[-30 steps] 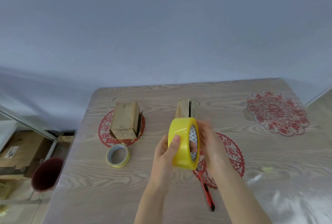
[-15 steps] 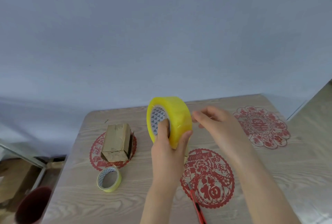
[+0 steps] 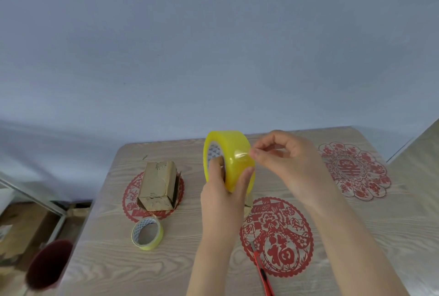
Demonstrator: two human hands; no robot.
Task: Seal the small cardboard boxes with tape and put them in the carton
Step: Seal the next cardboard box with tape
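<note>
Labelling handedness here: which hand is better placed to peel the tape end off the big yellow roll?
Right. The right hand pinches at the outer face of the yellow tape roll, apparently at the tape end, while the left hand grips the roll, steadying it.

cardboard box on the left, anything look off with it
Yes: the cardboard box lies on the table with a flap standing ajar along its right side, and its near end looks scuffed. Nothing is spilled.

The left hand [image 3: 222, 200] grips the yellow tape roll [image 3: 234, 153] from below, thumb in its core. The right hand [image 3: 287, 160], beside the roll, pinches at its outer face, perhaps a loose end.
</note>
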